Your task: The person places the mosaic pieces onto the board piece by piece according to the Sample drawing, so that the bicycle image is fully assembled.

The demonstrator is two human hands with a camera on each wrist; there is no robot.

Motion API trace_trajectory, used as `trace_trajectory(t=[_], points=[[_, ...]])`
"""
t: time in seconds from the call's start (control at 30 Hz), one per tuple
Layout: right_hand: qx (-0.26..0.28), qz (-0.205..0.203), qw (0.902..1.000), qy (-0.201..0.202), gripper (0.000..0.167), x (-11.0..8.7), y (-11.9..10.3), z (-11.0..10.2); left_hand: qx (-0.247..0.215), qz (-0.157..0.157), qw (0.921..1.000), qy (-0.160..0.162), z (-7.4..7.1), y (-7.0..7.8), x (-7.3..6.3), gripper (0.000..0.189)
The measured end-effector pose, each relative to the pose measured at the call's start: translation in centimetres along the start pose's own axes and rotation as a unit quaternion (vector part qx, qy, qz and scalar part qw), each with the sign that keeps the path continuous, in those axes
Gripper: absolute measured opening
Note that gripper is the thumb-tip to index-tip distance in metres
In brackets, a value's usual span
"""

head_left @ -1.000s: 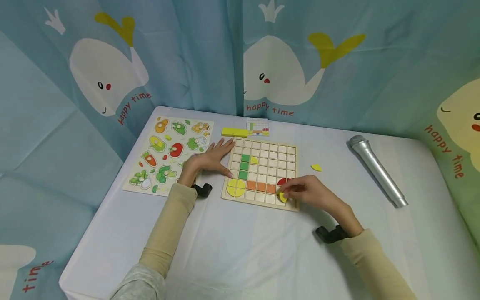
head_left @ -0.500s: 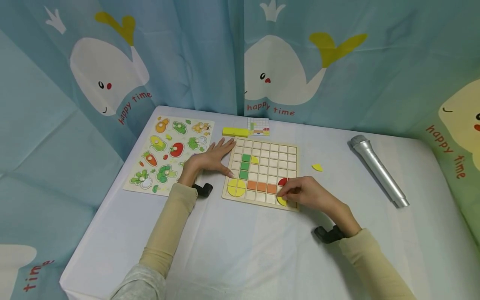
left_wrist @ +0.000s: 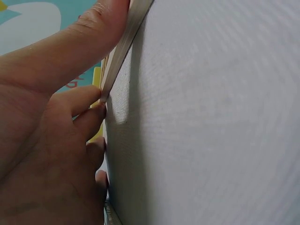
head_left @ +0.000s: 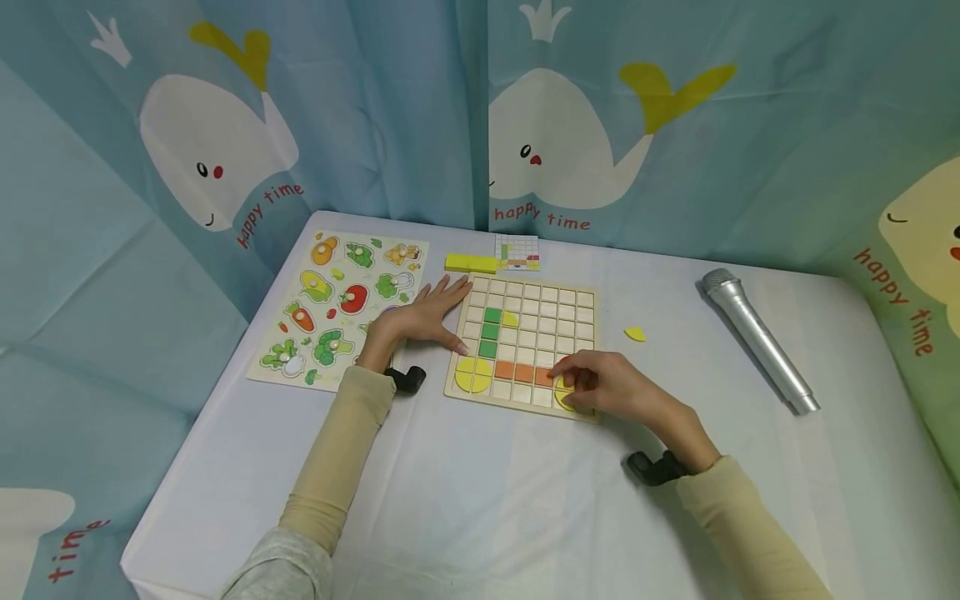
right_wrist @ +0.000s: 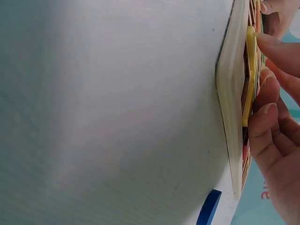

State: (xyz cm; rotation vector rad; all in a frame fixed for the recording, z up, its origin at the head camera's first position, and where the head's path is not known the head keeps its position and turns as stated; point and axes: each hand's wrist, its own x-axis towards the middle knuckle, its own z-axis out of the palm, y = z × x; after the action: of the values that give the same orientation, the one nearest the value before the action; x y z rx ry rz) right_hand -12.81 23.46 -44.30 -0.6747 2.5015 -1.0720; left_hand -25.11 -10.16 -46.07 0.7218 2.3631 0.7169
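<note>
My right hand [head_left: 611, 383] bends over the lower right corner of a wooden grid board [head_left: 517, 412]. Its thumb and fingers hold yellow quarter-circle pieces [right_wrist: 249, 105] lying there; the fingers partly hide them, along with a red piece beside them. Thumb and index finger stand apart, the thumb touching a yellow edge in the right wrist view. With fingers spread, my left hand [head_left: 423, 321] rests along the board's left edge, thumb [left_wrist: 101, 23] on the rim. On the board are green squares [head_left: 489, 332], orange squares [head_left: 523, 374], a yellow circle [head_left: 473, 375] and one yellow quarter [head_left: 510, 319].
A loose yellow quarter piece [head_left: 635, 334] lies right of the board. Behind it are a yellow bar [head_left: 470, 263] and a pattern card [head_left: 517, 252]. A vegetable puzzle [head_left: 330, 283] lies left, a silver microphone [head_left: 761, 342] right. A blue curved piece [right_wrist: 208, 208] shows in the right wrist view.
My right thumb and index finger have spread apart over the yellow pieces, the index finger shifting left toward the orange squares. My left hand has stayed put.
</note>
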Motion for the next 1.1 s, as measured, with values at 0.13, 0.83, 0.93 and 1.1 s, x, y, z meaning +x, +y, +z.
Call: trace_trajectory(t=[0.13,0.83,0.93,1.1], points=[[0.001,-0.002,1.0000,0.006,0.035,-0.06,-0.08,-0.01,0.002,0.001,1.0000,0.000,0.01,-0.02,0.07,0.122],[-0.054,-0.013,0.9984,0.012,0.025,0.10,-0.09,0.13,0.000,-0.001,1.0000,0.002,0.06,0.03,-0.02,0.122],[-0.058,-0.018,0.9981,0.012,0.023,0.09,-0.01,0.08,-0.002,-0.001,1.0000,0.002,0.04,0.04,-0.05,0.121],[-0.068,-0.024,0.9973,0.014,0.021,0.05,0.10,0.04,0.001,0.000,1.0000,0.004,0.04,0.08,-0.10,0.121]])
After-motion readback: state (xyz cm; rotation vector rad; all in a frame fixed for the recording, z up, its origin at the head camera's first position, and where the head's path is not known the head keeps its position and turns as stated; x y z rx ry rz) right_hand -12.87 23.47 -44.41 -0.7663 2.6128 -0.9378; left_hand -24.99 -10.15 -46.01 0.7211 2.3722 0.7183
